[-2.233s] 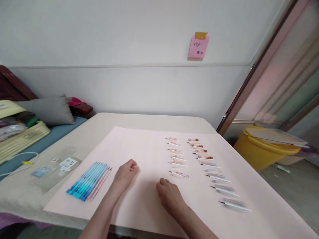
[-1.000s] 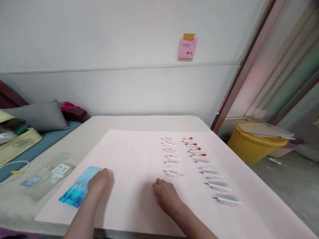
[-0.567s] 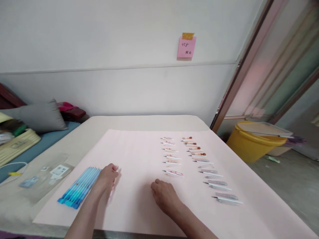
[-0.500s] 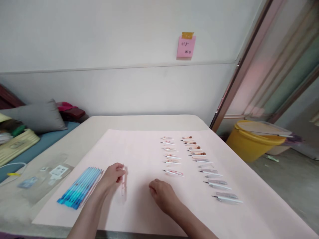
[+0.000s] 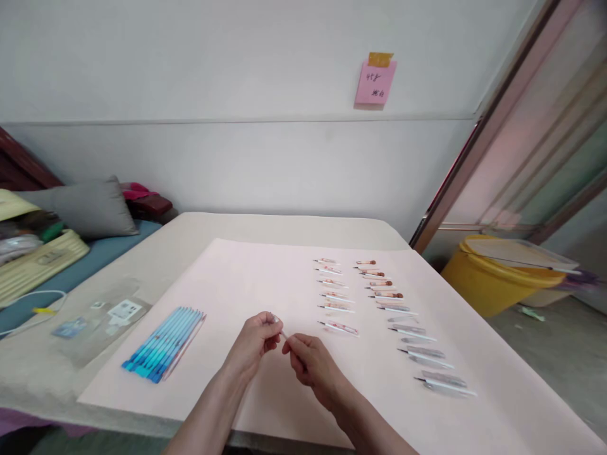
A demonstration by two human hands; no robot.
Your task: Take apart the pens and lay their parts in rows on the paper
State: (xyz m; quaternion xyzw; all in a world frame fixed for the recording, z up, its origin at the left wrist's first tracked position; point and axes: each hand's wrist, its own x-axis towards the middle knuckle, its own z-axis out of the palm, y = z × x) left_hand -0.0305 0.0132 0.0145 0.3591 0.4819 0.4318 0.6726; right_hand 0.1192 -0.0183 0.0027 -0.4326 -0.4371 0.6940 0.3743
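Over the middle of the pale pink sheet, my left hand [image 5: 260,338] pinches a slim pen [image 5: 284,334]. My right hand [image 5: 308,359] has its fingers closed on the pen's other end, close beside the left. Only a short thin piece shows between the fingertips; the fingers cover the rest. To the left lies a bundle of blue pens [image 5: 164,344] side by side, with one pinkish pen [image 5: 186,346] along its right edge. Right of my hands, a column of pink-patterned pen barrels with white refills [image 5: 339,327] lies spaced out.
Further right is a second column, with brown-topped pen barrels [image 5: 387,295] and greyish pen barrels [image 5: 443,378] beside refills. A clear plastic bag [image 5: 107,322] lies at the table's left. A yellow bin [image 5: 493,278] stands right of the table. A pink note [image 5: 374,83] is taped on the wall.
My left hand has moved right with the pen, and my right hand has come to meet it and now grips the pen too. The view has shifted slightly left.
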